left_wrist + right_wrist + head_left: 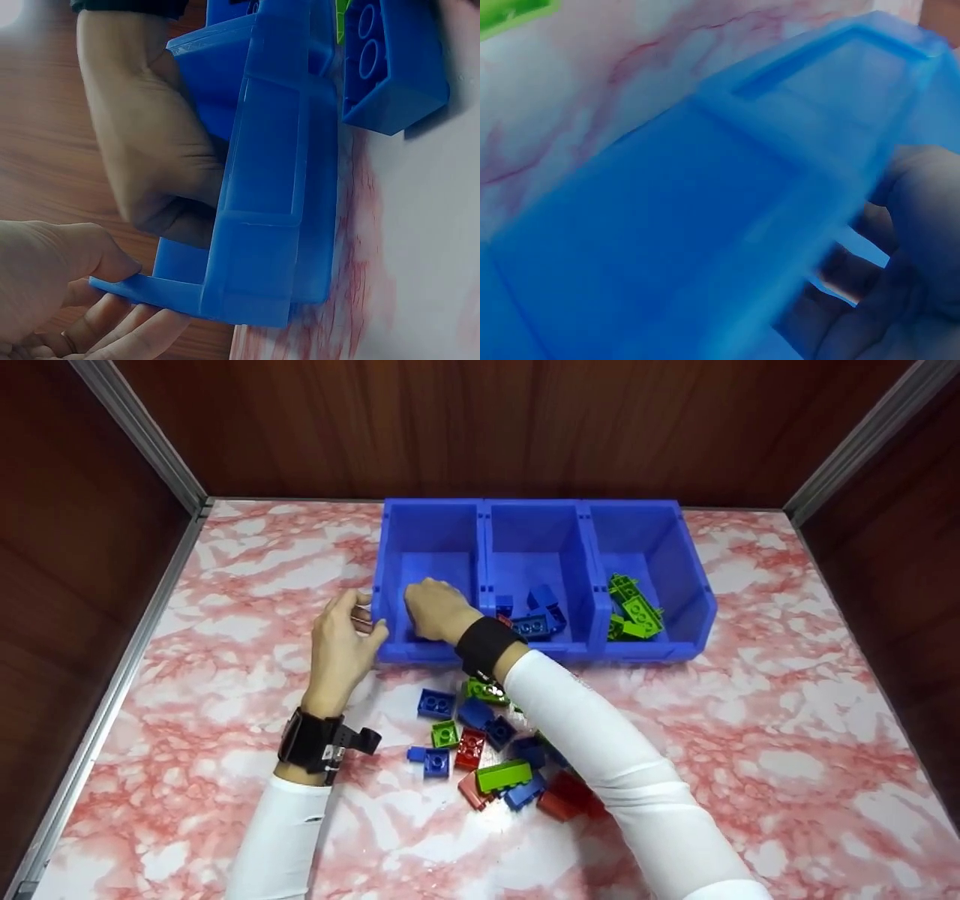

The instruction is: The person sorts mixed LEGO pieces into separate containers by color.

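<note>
A blue bin (429, 652) with three compartments stands on the marbled surface. At its left end my left hand (341, 641) grips the side wall, and the left wrist view shows the thumb on one side of the edge and fingers on the other. My right hand (439, 610) reaches down into the left compartment with bent fingers. In the right wrist view, the bin's front wall (652, 217) partly covers those fingers (847, 274); I cannot tell if they hold anything. Blue bricks (531, 626) lie in the middle compartment, and green bricks (641, 615) in the right one.
In front of the bin lies a loose pile of bricks, among them a blue brick (436, 703), a red brick (470, 748) and a long green brick (504, 775). My right sleeve (600, 735) covers part of it. Wooden panels (487, 427) enclose the back and sides.
</note>
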The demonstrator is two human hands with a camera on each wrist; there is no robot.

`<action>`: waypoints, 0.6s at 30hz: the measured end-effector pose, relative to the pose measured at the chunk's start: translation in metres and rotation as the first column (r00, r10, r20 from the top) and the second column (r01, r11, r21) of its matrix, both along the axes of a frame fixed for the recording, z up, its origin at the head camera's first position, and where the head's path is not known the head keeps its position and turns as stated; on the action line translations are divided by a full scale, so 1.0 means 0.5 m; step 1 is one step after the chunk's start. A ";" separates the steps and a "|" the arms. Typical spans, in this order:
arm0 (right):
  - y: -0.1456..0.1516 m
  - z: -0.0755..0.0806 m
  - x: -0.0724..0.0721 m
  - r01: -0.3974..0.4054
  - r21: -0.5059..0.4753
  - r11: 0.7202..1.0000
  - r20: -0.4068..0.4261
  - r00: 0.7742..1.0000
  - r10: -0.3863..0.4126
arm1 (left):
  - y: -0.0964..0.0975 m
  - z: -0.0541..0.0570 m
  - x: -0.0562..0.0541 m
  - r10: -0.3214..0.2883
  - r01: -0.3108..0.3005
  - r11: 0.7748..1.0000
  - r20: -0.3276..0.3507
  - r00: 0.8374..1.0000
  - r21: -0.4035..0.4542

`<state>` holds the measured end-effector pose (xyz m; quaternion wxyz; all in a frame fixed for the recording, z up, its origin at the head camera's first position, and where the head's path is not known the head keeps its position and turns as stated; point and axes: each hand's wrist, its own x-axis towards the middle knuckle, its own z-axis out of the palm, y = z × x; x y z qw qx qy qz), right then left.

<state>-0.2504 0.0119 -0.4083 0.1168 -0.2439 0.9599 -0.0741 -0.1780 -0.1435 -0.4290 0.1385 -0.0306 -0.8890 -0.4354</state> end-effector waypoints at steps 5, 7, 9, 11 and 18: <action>0.008 0.052 0.017 -0.034 -0.057 0.998 -0.036 0.999 0.032 | -0.001 0.001 0.000 0.002 -0.002 1.000 -0.002 1.000 0.005; 0.020 0.079 0.028 -0.054 -0.087 0.995 -0.054 0.997 0.050 | 0.000 0.002 -0.001 -0.004 0.004 1.000 0.001 1.000 0.014; 0.037 0.106 0.041 -0.083 -0.111 0.990 -0.084 0.994 0.074 | 0.000 0.002 -0.001 -0.008 0.008 1.000 0.001 1.000 0.017; 0.059 0.131 0.056 -0.114 -0.132 0.985 -0.125 0.987 0.098 | 0.000 0.001 -0.001 -0.010 0.010 1.000 0.003 1.000 0.020; 0.164 0.183 0.106 -0.138 -0.234 0.962 -0.242 0.967 0.080 | 0.000 0.003 0.002 -0.003 0.003 1.000 0.006 1.000 0.020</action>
